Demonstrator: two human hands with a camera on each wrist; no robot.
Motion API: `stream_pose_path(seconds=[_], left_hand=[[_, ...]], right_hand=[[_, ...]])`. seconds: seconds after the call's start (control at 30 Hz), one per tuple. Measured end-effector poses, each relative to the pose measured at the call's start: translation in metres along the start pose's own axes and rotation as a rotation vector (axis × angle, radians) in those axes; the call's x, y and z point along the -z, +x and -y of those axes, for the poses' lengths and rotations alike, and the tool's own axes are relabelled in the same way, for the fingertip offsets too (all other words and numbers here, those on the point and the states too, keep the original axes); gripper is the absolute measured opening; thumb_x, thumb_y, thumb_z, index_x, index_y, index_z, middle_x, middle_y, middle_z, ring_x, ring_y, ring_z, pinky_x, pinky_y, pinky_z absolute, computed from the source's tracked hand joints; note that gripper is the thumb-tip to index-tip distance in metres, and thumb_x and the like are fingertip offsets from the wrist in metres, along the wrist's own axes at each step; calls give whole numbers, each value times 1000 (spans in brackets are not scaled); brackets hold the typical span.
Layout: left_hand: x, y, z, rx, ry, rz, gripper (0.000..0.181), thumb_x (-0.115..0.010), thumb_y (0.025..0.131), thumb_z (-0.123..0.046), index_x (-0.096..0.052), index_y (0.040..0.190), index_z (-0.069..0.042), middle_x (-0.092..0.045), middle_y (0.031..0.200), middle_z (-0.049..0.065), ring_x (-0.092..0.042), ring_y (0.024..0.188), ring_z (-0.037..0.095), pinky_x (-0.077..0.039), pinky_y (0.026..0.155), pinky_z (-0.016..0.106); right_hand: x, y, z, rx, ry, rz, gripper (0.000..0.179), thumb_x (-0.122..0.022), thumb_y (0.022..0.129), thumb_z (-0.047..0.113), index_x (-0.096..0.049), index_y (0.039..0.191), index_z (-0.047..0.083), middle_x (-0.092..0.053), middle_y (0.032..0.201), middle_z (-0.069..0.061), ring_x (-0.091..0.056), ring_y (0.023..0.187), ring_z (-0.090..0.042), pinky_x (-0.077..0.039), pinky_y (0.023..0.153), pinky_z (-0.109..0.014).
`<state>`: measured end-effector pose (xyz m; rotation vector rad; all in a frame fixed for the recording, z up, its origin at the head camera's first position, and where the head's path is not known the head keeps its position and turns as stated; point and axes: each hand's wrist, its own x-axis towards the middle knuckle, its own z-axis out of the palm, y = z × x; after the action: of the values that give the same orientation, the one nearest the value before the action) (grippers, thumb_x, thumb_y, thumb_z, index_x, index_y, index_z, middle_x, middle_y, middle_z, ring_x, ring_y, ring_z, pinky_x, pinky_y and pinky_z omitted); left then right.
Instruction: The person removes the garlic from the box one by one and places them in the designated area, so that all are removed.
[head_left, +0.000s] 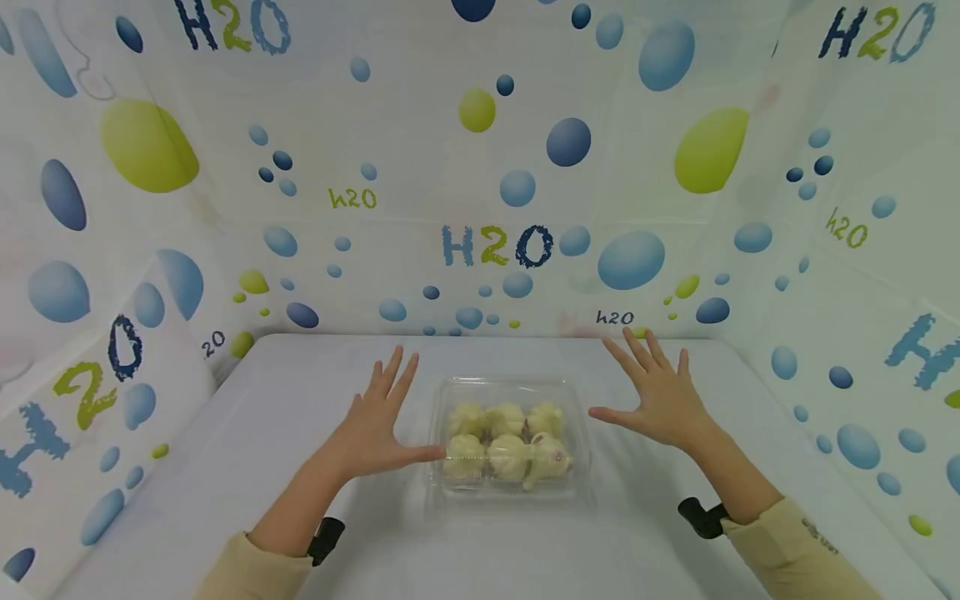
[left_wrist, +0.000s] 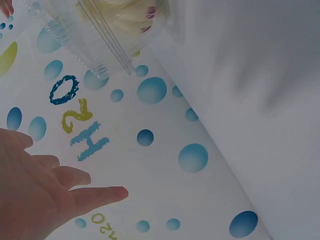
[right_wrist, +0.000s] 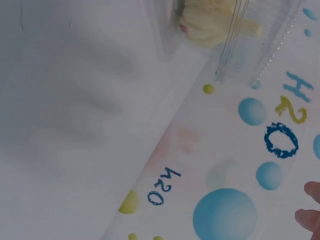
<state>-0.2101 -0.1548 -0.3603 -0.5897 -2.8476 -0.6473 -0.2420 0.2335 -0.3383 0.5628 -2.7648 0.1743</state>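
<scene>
A clear plastic clamshell box (head_left: pixel 510 497) lies lid-down on the table between my two hands. Inside it sit several pale cream, animal-shaped pieces that look like buns (head_left: pixel 508 457); the front right one has a long ear-like flap. My left hand (head_left: pixel 375 432) hovers at the box's left side, fingers spread, the thumb tip overlapping its edge; whether it touches I cannot tell. To the right, my right hand (head_left: pixel 663 404) is spread wide too, apart from the box and holding nothing. Both wrist views show the box (left_wrist: pixel 75 45) near the top, with the right fingertips (right_wrist: pixel 307 220) at the frame's edge.
A white-covered table (head_left: pixel 510 550) bears the box. Behind and at both sides stand white walls (head_left: pixel 420 142) printed with blue and green drops and H2O lettering. A black strap mount (head_left: pixel 701 518) is on the right wrist and another (head_left: pixel 326 540) on the left.
</scene>
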Motion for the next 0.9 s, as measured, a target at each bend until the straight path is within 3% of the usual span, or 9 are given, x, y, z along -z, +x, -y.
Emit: stream_pose_path(seconds=[0.4,0.6,0.9], left_hand=[[-15,-8,-1,32,-130,12,118,-66,64,-69,8,147,-28,15,152,-1,7,135,41,-24,91,69],[-19,-12,1,46,-201,26,118,-71,65,-61,10,145,-32,18,151,-4,9,135,39,-24,92,68],[-26,-12,-2,46,-240,50,118,-69,65,-64,10,146,-30,17,151,-1,5,136,38,-26,93,66]], right_hand=[[-7,-7,-1,2,58,2,99,-59,71,68,-19,147,21,-10,152,-10,-1,138,-32,-2,97,-69],[-10,-9,2,-8,112,17,101,-62,70,66,-19,147,18,-11,151,-16,-3,136,-39,-5,96,-70],[-20,-12,4,31,211,48,102,-66,69,63,-18,147,18,-10,151,-16,-2,137,-37,-7,97,-68]])
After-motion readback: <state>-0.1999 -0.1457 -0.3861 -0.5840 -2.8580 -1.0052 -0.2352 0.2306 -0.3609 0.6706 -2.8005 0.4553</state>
